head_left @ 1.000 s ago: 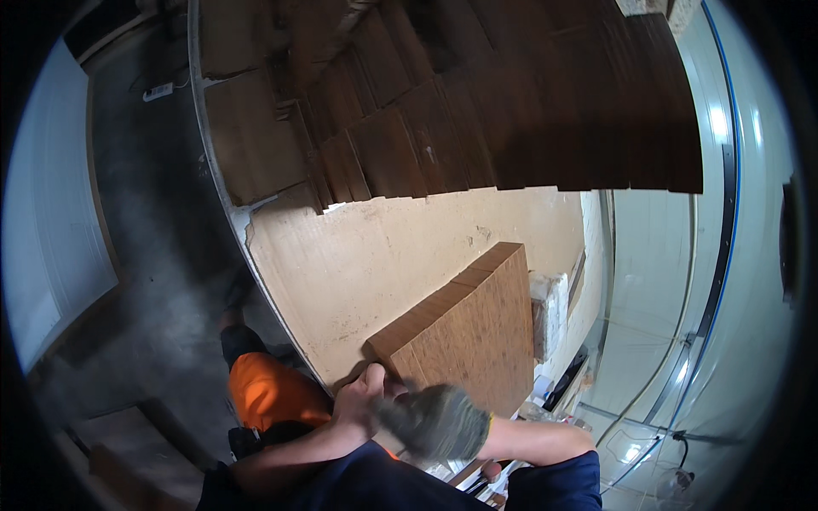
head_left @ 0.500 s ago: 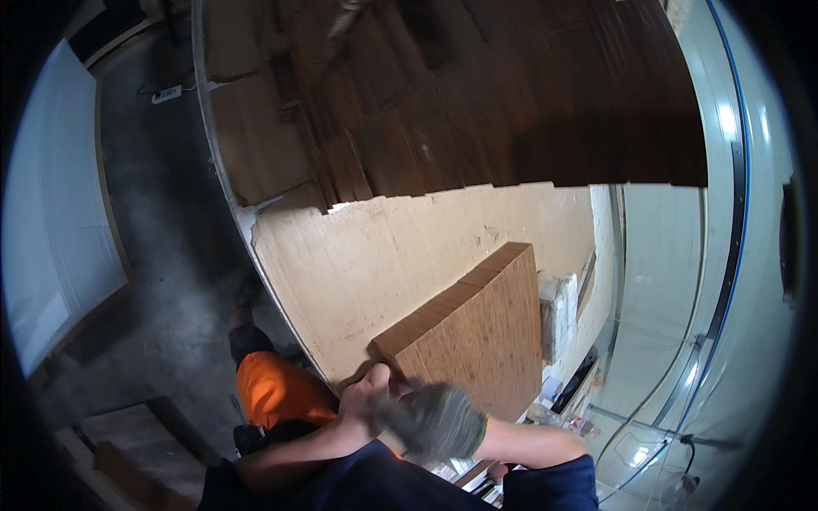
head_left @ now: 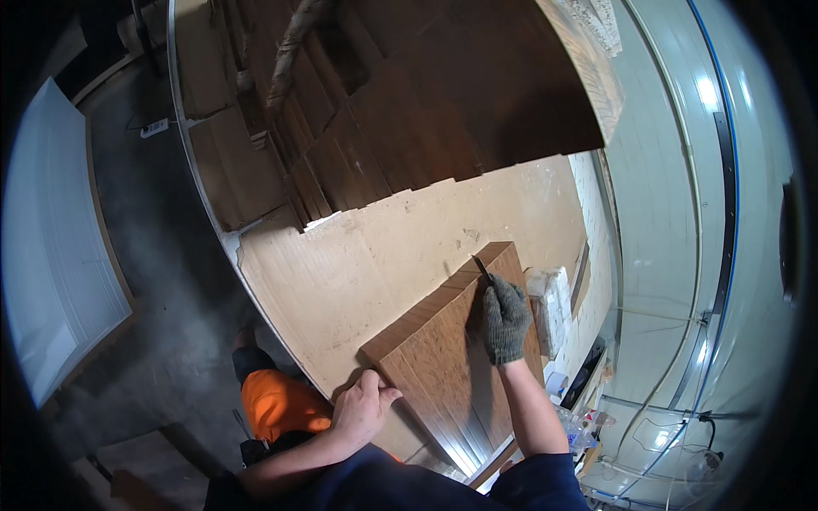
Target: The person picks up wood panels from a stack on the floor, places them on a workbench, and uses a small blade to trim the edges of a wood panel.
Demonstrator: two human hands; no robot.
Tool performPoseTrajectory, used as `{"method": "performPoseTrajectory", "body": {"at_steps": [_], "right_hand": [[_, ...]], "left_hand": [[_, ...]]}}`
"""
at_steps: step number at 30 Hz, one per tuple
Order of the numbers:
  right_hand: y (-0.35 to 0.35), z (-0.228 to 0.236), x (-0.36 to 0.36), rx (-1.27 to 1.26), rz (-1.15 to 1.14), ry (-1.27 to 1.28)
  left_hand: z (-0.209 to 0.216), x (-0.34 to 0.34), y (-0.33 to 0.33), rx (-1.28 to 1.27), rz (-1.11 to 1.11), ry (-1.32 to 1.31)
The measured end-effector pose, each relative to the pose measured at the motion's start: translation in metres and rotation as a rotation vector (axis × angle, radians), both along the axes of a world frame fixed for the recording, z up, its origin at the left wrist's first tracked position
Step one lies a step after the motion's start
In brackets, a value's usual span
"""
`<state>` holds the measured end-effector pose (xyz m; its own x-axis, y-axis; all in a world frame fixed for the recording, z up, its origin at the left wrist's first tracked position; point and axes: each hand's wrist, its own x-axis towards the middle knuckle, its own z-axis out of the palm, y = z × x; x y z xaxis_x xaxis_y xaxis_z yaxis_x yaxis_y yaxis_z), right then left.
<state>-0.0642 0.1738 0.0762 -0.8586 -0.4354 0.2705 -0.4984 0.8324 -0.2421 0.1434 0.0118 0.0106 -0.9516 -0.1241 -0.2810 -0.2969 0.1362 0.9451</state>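
Pale green wall panels (head_left: 656,213) rose on the right, and a light tan tabletop (head_left: 366,281) ran away from the person, its far half covered by dark brown boards (head_left: 443,102) laid in uneven, overlapping rows. The stack of brown boards (head_left: 426,366) being handled sat at the near right of that surface, set at a slant, with a white block (head_left: 552,308) just beside its right side. The gloved right hand (head_left: 508,319) was closed around a slim dark tool (head_left: 483,271), its tip at the stack's far left edge; whether it touched could not be told. The bare left hand (head_left: 362,410) had its fingers curled at the near left corner, though whether they gripped the wood was unclear. The stack seemed already gathered and roughly flush; work at its edge looked unfinished, but how much was left did not show.
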Motion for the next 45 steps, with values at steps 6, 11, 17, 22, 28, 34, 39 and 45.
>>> {"method": "performPoseTrajectory", "body": {"at_steps": [6, 11, 17, 22, 28, 34, 39, 45], "right_hand": [[0.004, 0.009, -0.015, 0.537, 0.019, -0.108], [-0.042, 0.034, 0.065, 0.559, 0.766, -0.347], [-0.027, 0.043, -0.011, 0.424, 0.237, -0.079], [-0.055, 0.045, 0.06, 0.538, 0.792, -0.432], [-0.035, 0.037, 0.015, 0.409, 0.497, -0.45], [-0.047, 0.033, 0.07, 0.214, 0.613, -0.434], [0.022, 0.035, -0.059, 0.485, -0.032, -0.194], [0.062, 0.009, -0.086, 0.444, -0.103, -0.211]], "left_hand": [[0.0, 0.0, -0.001, 0.0, 0.005, -0.006], [0.002, -0.001, -0.004, -0.103, -0.026, 0.01], [0.001, 0.0, -0.002, 0.045, 0.055, 0.029], [0.0, 0.002, -0.001, -0.069, -0.014, 0.012], [-0.004, 0.002, 0.0, 0.042, 0.048, -0.029], [-0.002, 0.003, -0.004, -0.089, -0.041, 0.055], [-0.015, 0.006, 0.003, 0.112, 0.025, -0.107], [-0.016, 0.008, 0.006, 0.106, 0.025, -0.138]]}}
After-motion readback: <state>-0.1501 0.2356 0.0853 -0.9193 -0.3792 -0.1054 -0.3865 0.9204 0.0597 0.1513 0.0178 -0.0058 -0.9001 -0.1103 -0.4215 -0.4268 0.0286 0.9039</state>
